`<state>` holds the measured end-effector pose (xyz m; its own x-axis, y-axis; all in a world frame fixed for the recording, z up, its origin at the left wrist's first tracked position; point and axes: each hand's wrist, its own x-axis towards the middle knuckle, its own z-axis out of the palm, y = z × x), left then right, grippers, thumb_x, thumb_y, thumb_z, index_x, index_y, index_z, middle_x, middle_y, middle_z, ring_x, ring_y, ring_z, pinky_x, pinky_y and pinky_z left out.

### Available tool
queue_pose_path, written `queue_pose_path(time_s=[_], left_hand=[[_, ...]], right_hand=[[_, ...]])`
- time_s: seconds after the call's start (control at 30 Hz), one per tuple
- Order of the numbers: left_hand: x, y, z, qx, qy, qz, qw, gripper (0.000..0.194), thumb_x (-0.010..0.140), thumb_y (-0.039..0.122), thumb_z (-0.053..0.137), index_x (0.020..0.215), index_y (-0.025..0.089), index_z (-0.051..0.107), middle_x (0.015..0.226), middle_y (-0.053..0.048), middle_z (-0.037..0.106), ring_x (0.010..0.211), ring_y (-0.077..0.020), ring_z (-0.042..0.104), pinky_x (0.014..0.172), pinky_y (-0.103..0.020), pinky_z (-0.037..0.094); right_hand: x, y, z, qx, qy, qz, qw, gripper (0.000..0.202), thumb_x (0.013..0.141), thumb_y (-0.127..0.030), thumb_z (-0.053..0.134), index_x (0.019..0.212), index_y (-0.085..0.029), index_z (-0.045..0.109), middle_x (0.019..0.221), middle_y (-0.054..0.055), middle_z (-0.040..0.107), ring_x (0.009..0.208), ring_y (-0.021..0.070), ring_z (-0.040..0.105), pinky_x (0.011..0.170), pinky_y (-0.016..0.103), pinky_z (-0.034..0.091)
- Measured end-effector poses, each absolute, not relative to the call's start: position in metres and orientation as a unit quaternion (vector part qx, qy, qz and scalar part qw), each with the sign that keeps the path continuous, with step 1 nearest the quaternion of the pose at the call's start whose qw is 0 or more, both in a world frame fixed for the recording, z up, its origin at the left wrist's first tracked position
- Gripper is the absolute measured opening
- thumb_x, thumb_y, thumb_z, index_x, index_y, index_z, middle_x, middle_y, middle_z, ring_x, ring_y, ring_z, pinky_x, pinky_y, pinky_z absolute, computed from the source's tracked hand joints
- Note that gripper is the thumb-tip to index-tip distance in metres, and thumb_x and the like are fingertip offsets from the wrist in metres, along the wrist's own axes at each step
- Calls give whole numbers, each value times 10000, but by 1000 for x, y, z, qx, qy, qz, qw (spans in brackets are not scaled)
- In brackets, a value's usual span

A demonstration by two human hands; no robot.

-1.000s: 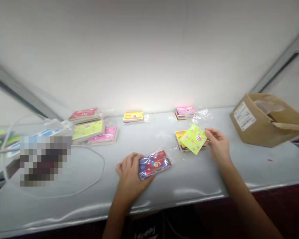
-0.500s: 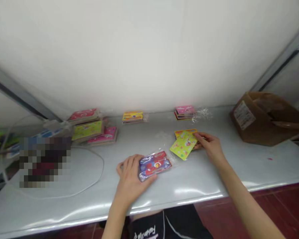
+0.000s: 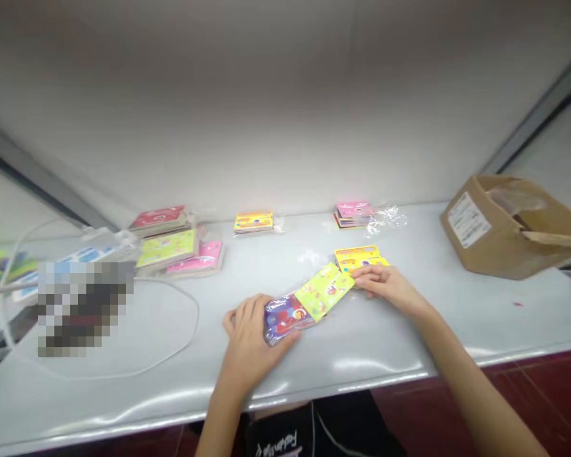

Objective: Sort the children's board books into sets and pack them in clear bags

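My left hand (image 3: 253,336) grips the left end of a clear plastic bag with red and blue cards (image 3: 282,318) inside, thumb along its near side and fingers behind. Between the fingertips of my right hand (image 3: 385,287) is the right corner of a green patterned card (image 3: 326,292). That card slants over the right part of the bag and hides some of it; whether its lower edge is inside the bag's mouth I cannot tell. Just behind my right fingers lies a yellow card stack (image 3: 360,256).
At the back stand a small yellow stack (image 3: 254,221) and a pink-topped stack (image 3: 354,212) by crumpled plastic. Larger wrapped card bundles (image 3: 169,249) pile up at left. A white cable (image 3: 197,317) loops across the table. An opened cardboard box (image 3: 514,235) sits at right.
My right hand has carried the green card left, from over the yellow stack to over the bag. The yellow stack shows more now. My left hand stays on the bag. The wall looks darker.
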<state>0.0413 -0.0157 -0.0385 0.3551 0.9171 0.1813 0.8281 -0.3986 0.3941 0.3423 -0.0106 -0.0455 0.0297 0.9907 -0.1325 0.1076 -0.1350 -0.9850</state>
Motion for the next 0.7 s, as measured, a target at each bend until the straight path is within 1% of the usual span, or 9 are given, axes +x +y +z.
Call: queue_pose_path(time_s=[0.07, 0.17, 0.23, 0.3, 0.4, 0.47, 0.53, 0.63, 0.7], left_hand=[[41, -16, -39, 813, 537, 189, 121, 536, 713, 577, 578, 1112, 237, 464, 1139, -79, 566, 1088, -298, 479, 927, -482, 258], [42, -16, -39, 813, 533, 198, 122, 532, 711, 570, 585, 1107, 234, 470, 1138, -80, 565, 1087, -297, 481, 922, -473, 274], [42, -16, -39, 815, 529, 203, 123, 528, 713, 562, 588, 1107, 233, 466, 1139, -85, 562, 1091, -294, 478, 921, -467, 284], [42, -16, -39, 817, 525, 205, 124, 531, 713, 552, 594, 1110, 226, 459, 1142, -91, 554, 1098, -293, 472, 925, -466, 291], [41, -16, -39, 820, 517, 207, 133, 542, 716, 535, 602, 1127, 218, 446, 1146, -95, 547, 1103, -294, 469, 930, -463, 303], [41, -16, -38, 822, 512, 208, 138, 556, 713, 530, 610, 1139, 218, 438, 1155, -96, 541, 1109, -297, 468, 935, -461, 306], [40, -17, -38, 826, 504, 209, 140, 570, 709, 537, 616, 1146, 220, 432, 1163, -98, 537, 1115, -298, 465, 934, -458, 309], [40, -16, -38, 836, 490, 205, 138, 572, 722, 554, 600, 1150, 221, 421, 1168, -104, 531, 1119, -295, 460, 930, -457, 309], [40, -16, -39, 840, 486, 199, 136, 567, 722, 560, 595, 1141, 219, 423, 1159, -104, 535, 1109, -295, 462, 924, -461, 311]], right_hand=[[342, -11, -44, -562, -503, 497, 430, 291, 688, -408, 700, 828, -154, 709, 816, 61, 698, 563, 94, 537, 510, 221, 411], [341, -13, -39, -556, -531, 498, 401, 336, 740, -456, 633, 868, -159, 725, 786, 58, 692, 512, 83, 493, 466, 219, 363], [341, -15, -37, -546, -546, 520, 366, 402, 773, -479, 584, 967, -152, 715, 714, 47, 673, 447, 67, 453, 406, 207, 292], [340, -17, -35, -527, -556, 550, 332, 479, 794, -488, 552, 1099, -137, 666, 665, 40, 657, 408, 62, 439, 368, 201, 233], [340, -21, -33, -490, -574, 593, 280, 554, 822, -492, 517, 1238, -132, 575, 679, 52, 676, 371, 49, 416, 347, 195, 204], [340, -22, -31, -465, -583, 618, 250, 568, 835, -497, 499, 1285, -152, 535, 756, 74, 702, 369, 43, 421, 339, 194, 198], [339, -23, -29, -442, -588, 639, 224, 572, 838, -500, 499, 1320, -193, 498, 911, 98, 710, 395, 43, 463, 333, 192, 190], [336, -22, -29, -414, -596, 661, 191, 572, 825, -513, 520, 1328, -243, 485, 1161, 112, 639, 460, 44, 532, 327, 185, 182], [332, -21, -29, -401, -600, 670, 174, 577, 814, -527, 532, 1315, -242, 501, 1206, 113, 612, 475, 40, 543, 325, 177, 182]])
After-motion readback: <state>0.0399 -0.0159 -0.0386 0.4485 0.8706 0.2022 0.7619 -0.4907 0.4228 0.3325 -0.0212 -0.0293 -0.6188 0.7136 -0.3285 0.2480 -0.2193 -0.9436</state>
